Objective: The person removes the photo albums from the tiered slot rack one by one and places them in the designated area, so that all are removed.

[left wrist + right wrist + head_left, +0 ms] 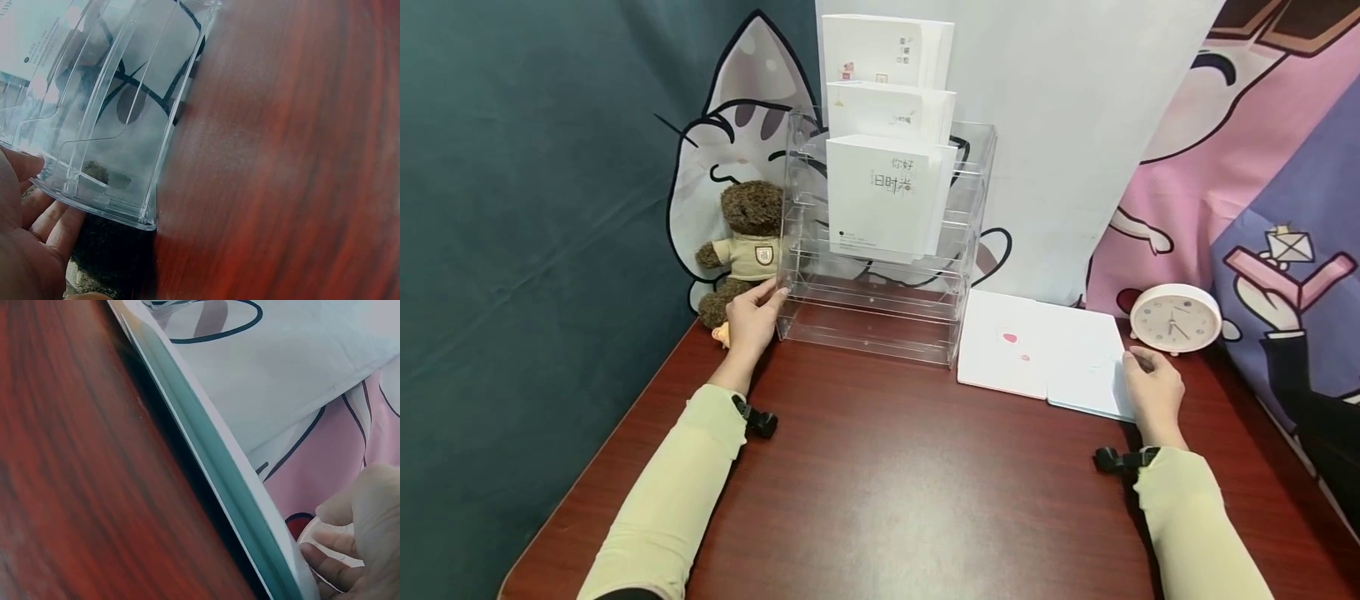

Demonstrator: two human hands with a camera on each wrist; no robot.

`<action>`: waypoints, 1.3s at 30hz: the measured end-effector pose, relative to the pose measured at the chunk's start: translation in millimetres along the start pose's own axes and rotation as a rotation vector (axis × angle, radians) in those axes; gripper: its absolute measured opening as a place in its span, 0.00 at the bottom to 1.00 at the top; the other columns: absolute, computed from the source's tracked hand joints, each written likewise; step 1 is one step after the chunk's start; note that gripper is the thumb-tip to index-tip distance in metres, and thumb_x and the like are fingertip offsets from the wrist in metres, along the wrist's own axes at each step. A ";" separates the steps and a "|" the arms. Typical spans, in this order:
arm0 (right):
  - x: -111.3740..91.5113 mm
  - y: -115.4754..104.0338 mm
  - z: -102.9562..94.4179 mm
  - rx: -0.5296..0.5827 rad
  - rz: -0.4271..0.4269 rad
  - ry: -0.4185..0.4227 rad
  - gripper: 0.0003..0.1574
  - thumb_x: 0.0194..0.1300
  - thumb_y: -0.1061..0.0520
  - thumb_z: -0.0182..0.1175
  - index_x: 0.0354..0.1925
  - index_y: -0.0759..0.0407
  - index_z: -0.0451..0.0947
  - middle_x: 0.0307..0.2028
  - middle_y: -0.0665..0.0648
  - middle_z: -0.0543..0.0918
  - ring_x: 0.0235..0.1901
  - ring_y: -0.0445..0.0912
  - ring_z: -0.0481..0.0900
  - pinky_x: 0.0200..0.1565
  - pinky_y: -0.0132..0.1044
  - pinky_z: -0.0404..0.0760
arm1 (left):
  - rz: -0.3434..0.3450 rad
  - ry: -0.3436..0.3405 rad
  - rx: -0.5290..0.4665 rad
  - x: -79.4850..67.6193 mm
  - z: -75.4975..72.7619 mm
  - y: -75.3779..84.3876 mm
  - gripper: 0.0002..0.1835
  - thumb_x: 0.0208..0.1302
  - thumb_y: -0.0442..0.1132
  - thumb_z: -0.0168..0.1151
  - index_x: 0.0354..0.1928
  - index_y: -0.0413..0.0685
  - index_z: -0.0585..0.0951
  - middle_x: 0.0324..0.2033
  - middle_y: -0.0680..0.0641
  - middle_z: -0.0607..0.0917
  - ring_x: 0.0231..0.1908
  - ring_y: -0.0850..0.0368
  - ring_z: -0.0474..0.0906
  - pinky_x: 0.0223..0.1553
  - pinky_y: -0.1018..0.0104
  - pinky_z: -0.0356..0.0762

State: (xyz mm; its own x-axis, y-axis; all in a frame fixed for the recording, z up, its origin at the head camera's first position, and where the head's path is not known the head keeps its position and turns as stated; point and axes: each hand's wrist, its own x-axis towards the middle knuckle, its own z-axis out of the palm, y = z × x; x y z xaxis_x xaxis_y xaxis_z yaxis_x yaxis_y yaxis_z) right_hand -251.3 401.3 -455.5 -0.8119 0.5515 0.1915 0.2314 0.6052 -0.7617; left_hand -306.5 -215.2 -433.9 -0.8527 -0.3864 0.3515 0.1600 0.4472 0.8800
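rack (880,302) of clear plastic stands at the upper centre of the head view, and i have my left hand (754,321) at its lower left: thumb and fingers lie on opposite sides of the side panel with little gap, so it is pinching the rack there. three white booklets (876,200) stand in the tiers, stepped one above another toward the top of the frame. right of the rack, two more lie side by side on the reddish-brown table (925,483): a white booklet with red marks (1003,350) and, to its right, a booklet with a pale blue edge (1086,367). my right hand (1155,392), centre right of the frame, is at that one's right edge, fingers bent; i cannot tell from here whether they grip it. a round clock (1176,321) stands just behind that hand, and a brown teddy bear (748,254) sits beside the rack, left of centre.
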 end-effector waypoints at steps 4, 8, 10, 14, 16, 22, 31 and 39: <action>-4.1 -14.1 -3.6 0.039 -0.062 0.024 0.28 0.73 0.42 0.55 0.60 0.56 0.81 0.46 0.50 0.85 0.39 0.29 0.72 0.52 0.34 0.67 | -0.008 -0.005 0.007 -2.6 -0.4 -3.1 0.20 0.63 0.48 0.72 0.57 0.57 0.86 0.46 0.45 0.89 0.52 0.49 0.83 0.55 0.54 0.77; -14.7 -49.6 -3.6 0.155 -0.198 -0.026 0.29 0.74 0.41 0.55 0.61 0.57 0.80 0.50 0.48 0.85 0.42 0.25 0.72 0.51 0.25 0.67 | -0.028 -0.019 0.005 -6.1 -1.7 -5.8 0.21 0.63 0.50 0.71 0.58 0.58 0.86 0.47 0.45 0.89 0.51 0.48 0.84 0.53 0.53 0.78; -20.9 -75.7 -1.8 0.206 -0.283 -0.095 0.29 0.75 0.40 0.55 0.63 0.56 0.79 0.56 0.51 0.83 0.50 0.29 0.73 0.59 0.30 0.68 | -0.035 -0.021 -0.003 -6.5 -3.3 -6.5 0.21 0.64 0.49 0.71 0.58 0.58 0.85 0.47 0.45 0.89 0.50 0.48 0.84 0.52 0.52 0.79; -29.4 -133.3 3.1 0.212 -0.490 -0.213 0.29 0.75 0.39 0.55 0.67 0.48 0.76 0.65 0.52 0.76 0.66 0.40 0.68 0.69 0.47 0.62 | -0.046 -0.022 -0.013 -5.9 -5.3 -6.6 0.20 0.64 0.50 0.71 0.58 0.59 0.85 0.47 0.46 0.89 0.49 0.50 0.84 0.49 0.54 0.80; -32.4 -163.8 8.0 0.212 -0.609 -0.240 0.28 0.75 0.41 0.56 0.68 0.46 0.75 0.68 0.53 0.74 0.70 0.45 0.65 0.71 0.47 0.60 | -0.057 -0.027 -0.014 -6.0 -5.9 -6.2 0.21 0.64 0.50 0.70 0.58 0.59 0.85 0.48 0.47 0.89 0.49 0.50 0.85 0.49 0.54 0.80; -40.0 -255.6 37.5 0.258 -1.015 -0.219 0.26 0.70 0.52 0.63 0.64 0.53 0.78 0.65 0.53 0.78 0.67 0.48 0.71 0.69 0.43 0.64 | -0.040 -0.009 -0.016 -3.2 -3.5 -3.9 0.20 0.64 0.48 0.71 0.58 0.58 0.86 0.47 0.46 0.89 0.49 0.50 0.84 0.50 0.54 0.80; -47.2 -368.1 74.0 0.091 -1.325 -0.149 0.28 0.69 0.52 0.64 0.64 0.57 0.77 0.67 0.63 0.72 0.69 0.56 0.65 0.70 0.49 0.61 | -0.033 -0.010 -0.026 1.5 2.1 0.2 0.19 0.64 0.49 0.71 0.57 0.61 0.86 0.45 0.48 0.90 0.47 0.52 0.85 0.49 0.55 0.80; -47.4 -409.0 91.1 -0.305 -1.222 -0.132 0.38 0.65 0.45 0.66 0.70 0.49 0.69 0.63 0.63 0.72 0.65 0.61 0.67 0.62 0.59 0.69 | -0.004 0.004 -0.022 2.0 -1.9 -0.1 0.19 0.63 0.48 0.72 0.56 0.56 0.87 0.43 0.47 0.90 0.46 0.52 0.86 0.50 0.56 0.80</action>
State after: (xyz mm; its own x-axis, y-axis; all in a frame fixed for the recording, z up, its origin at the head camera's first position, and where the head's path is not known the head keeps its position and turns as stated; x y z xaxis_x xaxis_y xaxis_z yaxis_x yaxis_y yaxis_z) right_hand -356.4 75.3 -209.4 -0.6256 -0.5096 0.5907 -0.6055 0.7946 0.0442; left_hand -307.3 -217.6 -432.6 -0.8516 -0.3913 0.3489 0.1673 0.4279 0.8882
